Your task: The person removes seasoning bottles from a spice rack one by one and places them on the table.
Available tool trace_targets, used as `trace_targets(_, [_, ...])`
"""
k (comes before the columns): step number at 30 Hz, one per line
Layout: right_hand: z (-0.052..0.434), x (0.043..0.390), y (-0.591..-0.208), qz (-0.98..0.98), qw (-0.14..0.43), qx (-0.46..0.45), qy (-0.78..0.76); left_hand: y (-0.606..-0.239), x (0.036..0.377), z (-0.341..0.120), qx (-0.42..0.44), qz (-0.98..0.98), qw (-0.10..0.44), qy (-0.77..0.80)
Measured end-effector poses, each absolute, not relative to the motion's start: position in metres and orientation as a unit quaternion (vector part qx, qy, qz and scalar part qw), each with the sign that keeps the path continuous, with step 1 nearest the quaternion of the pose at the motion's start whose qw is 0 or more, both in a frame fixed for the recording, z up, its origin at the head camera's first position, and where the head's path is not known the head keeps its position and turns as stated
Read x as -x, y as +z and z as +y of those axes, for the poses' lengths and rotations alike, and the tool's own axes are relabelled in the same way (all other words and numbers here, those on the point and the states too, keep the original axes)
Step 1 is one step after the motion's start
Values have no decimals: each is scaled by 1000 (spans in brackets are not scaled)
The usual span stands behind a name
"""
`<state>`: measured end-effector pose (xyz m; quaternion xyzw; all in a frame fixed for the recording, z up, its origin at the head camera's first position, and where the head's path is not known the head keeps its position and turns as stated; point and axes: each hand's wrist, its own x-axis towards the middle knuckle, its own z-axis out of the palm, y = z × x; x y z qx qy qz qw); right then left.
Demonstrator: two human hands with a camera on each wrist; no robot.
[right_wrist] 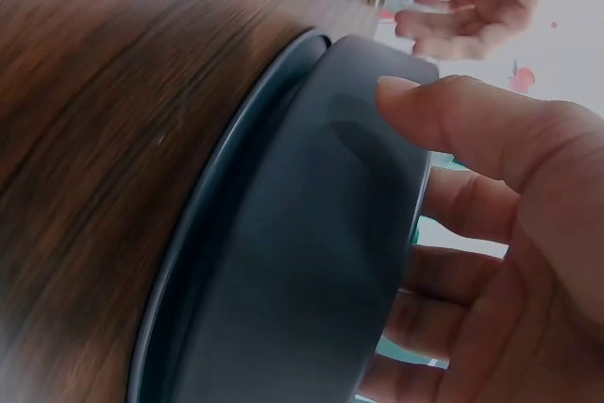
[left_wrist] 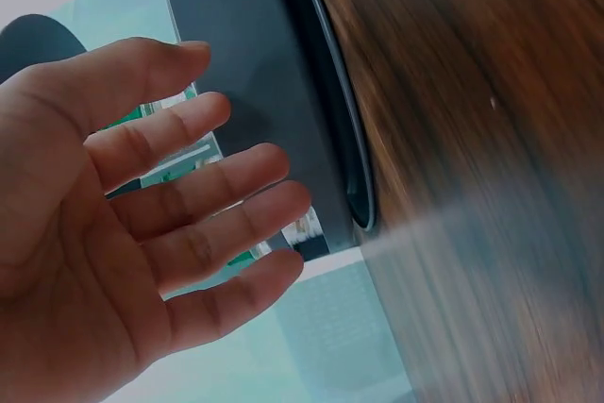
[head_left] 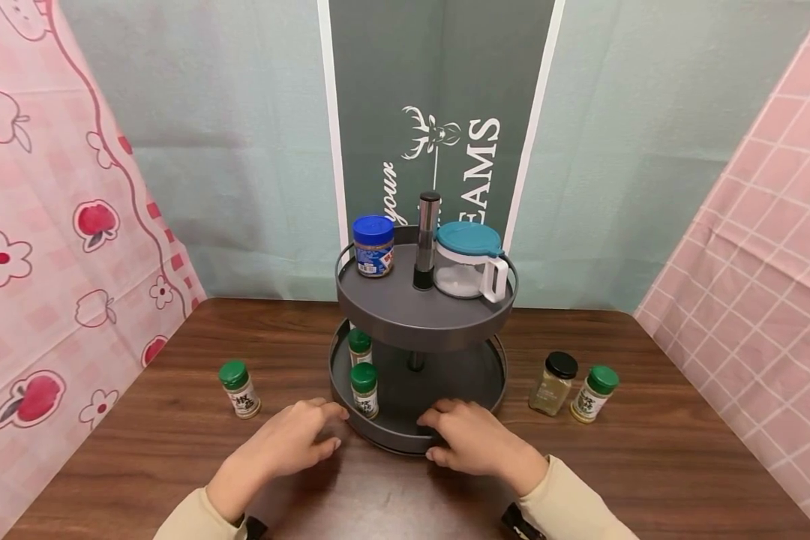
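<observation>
Basically both hands are working at the front rim of the two-tier turntable, which is sitting centre-back on the wooden table.

Right hand is gripping the lower tray at its front edge, fingers curling over the rim into the tray, thumb lying on the outer wall; the right wrist view is showing the thumb pressing on that dark wall.

Left hand is hovering just left of the tray's front edge, fingers spread and relaxed, holding nothing. In the left wrist view the palm is facing the tray wall with a gap showing, so not touching as far as I can tell.

Lower tray is carrying two green-capped spice jars on its left side: front jar just beside the left hand's fingertips, back jar behind it.

Upper tray is carrying a blue-lidded jar at left, a steel grinder in the middle, and a teal-lidded container with white handle at right.

Left of the turntable, well apart, a lone green-capped jar is standing on the table. Right of the turntable, a black-capped jar and another green-capped jar are standing just beside each other.
</observation>
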<state>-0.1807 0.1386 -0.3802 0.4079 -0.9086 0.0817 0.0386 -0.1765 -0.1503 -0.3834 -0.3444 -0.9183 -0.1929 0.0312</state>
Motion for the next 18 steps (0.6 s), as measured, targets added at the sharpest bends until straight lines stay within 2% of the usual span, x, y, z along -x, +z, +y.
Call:
trace_targets(10, [118,181,-381,-908,22,-405,108,-388,187,-158,313,-930,57,-183])
trace_targets(18, [106,178,-388,-903,86,-412,86,-393,191,-162,297,-937,56,-178])
